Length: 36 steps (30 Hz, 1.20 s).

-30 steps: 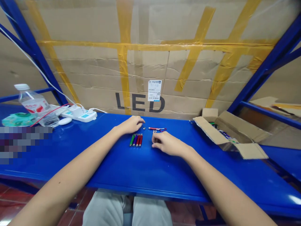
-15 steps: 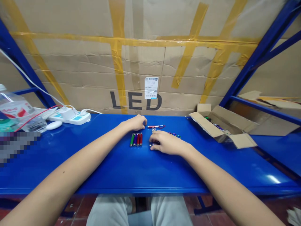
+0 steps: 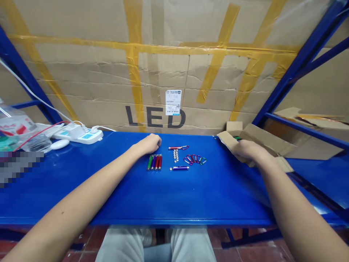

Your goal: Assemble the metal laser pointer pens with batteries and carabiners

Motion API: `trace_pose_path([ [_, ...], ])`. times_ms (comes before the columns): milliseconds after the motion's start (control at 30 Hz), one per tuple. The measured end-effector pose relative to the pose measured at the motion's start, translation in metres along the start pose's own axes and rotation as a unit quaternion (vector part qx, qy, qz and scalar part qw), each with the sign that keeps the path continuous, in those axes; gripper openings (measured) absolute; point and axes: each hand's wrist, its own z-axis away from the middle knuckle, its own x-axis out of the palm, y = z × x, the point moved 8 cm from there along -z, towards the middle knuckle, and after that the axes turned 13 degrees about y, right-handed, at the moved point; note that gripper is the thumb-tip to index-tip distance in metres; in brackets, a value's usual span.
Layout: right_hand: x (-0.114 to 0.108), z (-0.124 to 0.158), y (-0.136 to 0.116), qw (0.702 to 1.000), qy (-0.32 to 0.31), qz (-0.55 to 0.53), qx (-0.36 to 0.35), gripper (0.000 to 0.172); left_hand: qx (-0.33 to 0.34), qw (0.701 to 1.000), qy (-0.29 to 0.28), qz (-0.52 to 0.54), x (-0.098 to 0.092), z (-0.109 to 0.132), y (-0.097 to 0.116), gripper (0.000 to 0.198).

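My left hand [image 3: 152,143] rests on the blue table with its fingers curled in; whatever they may hold is hidden. Just below it stands a row of penlight-like tubes [image 3: 156,163] in green, blue and red. To its right lies a red penlight [image 3: 174,148] with a carabiner clip [image 3: 185,147] at its end. Small silver button cells [image 3: 176,156] form two columns beneath. Nearer me is a blue penlight [image 3: 181,168] with a round silver piece [image 3: 171,169] at its left end. My right hand [image 3: 252,150] reaches into an open cardboard box [image 3: 272,140], its fingers hidden.
Several coloured carabiners [image 3: 195,159] lie fanned out right of the button cells. A white power strip [image 3: 87,136], a white oval object [image 3: 60,144] and a plastic bottle [image 3: 21,127] stand at the left. A large taped carton [image 3: 109,83] walls the back; blue metal posts [image 3: 289,72] flank it.
My right hand has moved right, from over the small parts to the cardboard box, uncovering the blue penlight and carabiners. My left hand stays nearly in place, fingers curled more tightly.
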Motion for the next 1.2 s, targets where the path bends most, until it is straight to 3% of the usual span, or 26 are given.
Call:
trace_pose_path([
  [100, 0.007, 0.011, 0.002, 0.998, -0.015, 0.065, 0.021, 0.023, -0.016, 1.000, 0.005, 0.003, -0.004, 0.002, -0.002, 0.025],
  [167, 0.002, 0.019, -0.008, 0.995, 0.021, 0.094, -0.007, 0.028, -0.020, 0.999, 0.019, 0.017, -0.007, 0.003, -0.004, 0.023],
  [400, 0.005, 0.062, -0.075, 0.973, 0.096, 0.060, -0.203, 0.020, -0.012, 0.988, 0.119, 0.102, -0.024, -0.004, -0.002, 0.017],
  [600, 0.014, 0.080, -0.126, 0.927, 0.145, 0.054, -0.342, 0.021, 0.003, 0.966, 0.174, 0.190, -0.042, -0.004, 0.025, 0.018],
  [767, 0.017, 0.084, -0.124, 0.899, 0.197, 0.040, -0.389, 0.020, 0.033, 0.954, 0.205, 0.217, -0.055, -0.011, 0.049, 0.027],
  [1000, 0.004, 0.096, -0.123, 0.838, 0.308, 0.021, -0.449, 0.021, 0.024, 0.933, 0.200, 0.298, -0.063, -0.015, 0.064, 0.019],
  [1200, 0.008, 0.093, -0.146, 0.827, 0.309, 0.010, -0.469, 0.021, 0.082, 0.913, 0.205, 0.343, -0.085, -0.022, 0.115, 0.009],
])
